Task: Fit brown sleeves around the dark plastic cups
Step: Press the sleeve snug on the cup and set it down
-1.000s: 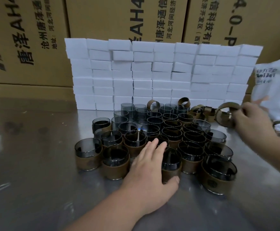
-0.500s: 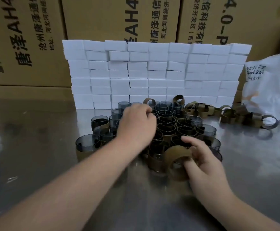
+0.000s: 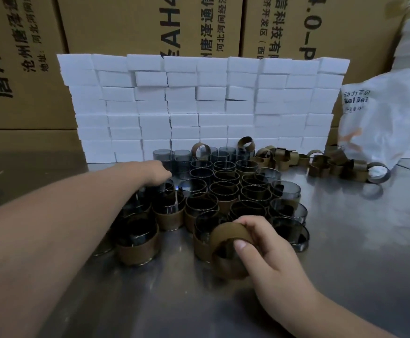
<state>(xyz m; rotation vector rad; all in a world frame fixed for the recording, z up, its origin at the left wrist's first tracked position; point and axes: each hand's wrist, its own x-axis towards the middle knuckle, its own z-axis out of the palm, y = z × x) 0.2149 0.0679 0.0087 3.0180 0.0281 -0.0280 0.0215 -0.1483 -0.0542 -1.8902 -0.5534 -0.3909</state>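
Steel tabletop (image 3: 345,252); right hand (image 3: 269,254) grips brown sleeve (image 3: 225,234).

Sideways black print runs across three far cartons: the left carton (image 3: 16,69) reads "沧州唐泽通" and "地址", the middle carton (image 3: 130,25) "AH4" and "唐泽通信", the right carton (image 3: 340,25) "信科技有" and "0-P". On the white bag (image 3: 389,123), far right: "aiBei".

Cups (image 3: 224,152): dark smoky grey, see-thru. Sleeves (image 3: 228,236): plain brown, some more yellowy-tan. Blocks (image 3: 199,106): all white, no marks. Boxes (image 3: 126,25): light brown w/ big black letters. Bag (image 3: 389,123): white w/ green words & an orange bit. Counter (image 3: 345,264): shiny grey w/ pale glare spots.
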